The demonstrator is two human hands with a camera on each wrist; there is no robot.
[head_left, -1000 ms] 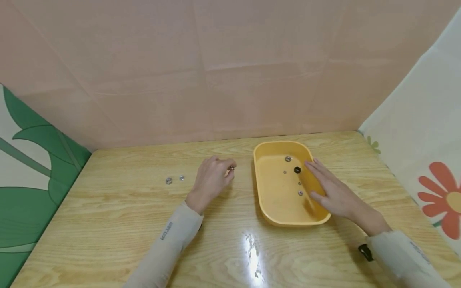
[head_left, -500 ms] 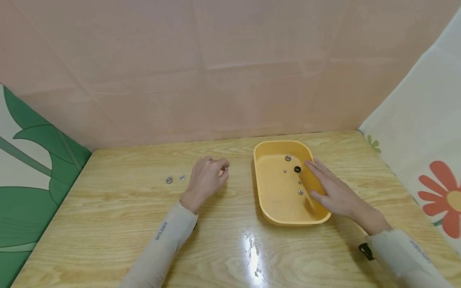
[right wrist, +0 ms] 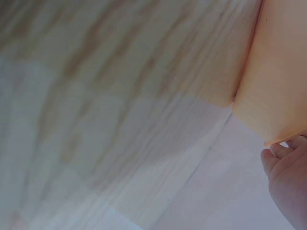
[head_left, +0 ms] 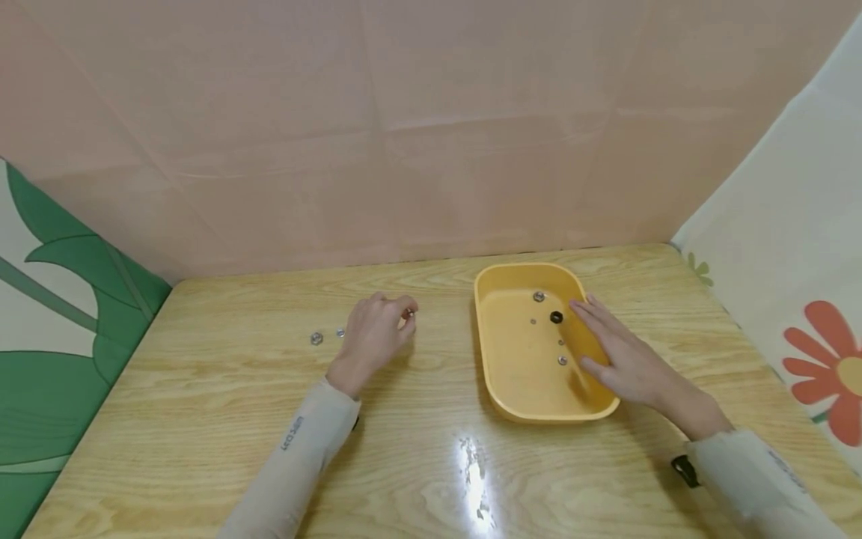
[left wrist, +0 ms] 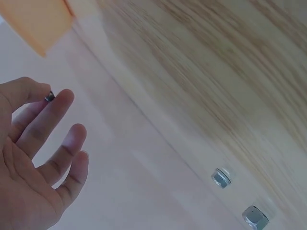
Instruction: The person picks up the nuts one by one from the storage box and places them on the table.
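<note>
My left hand (head_left: 372, 334) hovers above the table, pinching a small metal nut (left wrist: 50, 96) between thumb and index finger; the fingertips hide part of it. In the left wrist view the other fingers are loosely bent. A larger hex nut (head_left: 316, 338) and a smaller nut (head_left: 340, 332) lie on the table just left of this hand. On the right, my right hand (head_left: 626, 363) rests on the right rim of the yellow tray (head_left: 494, 400), its fingers fairly straight and holding nothing small. Inside the tray lie a black nut (head_left: 556, 317) and several silver nuts (head_left: 539, 296).
The wood-grain table (head_left: 202, 419) backs onto a pinkish cloth wall (head_left: 377, 150). A green leaf-print sheet (head_left: 60, 352) borders the left side, and a flower-print sheet (head_left: 774, 262) the right.
My left hand has moved left, away from the tray and toward the two loose nuts, still pinching the small nut. The right hand and tray have stayed put.
</note>
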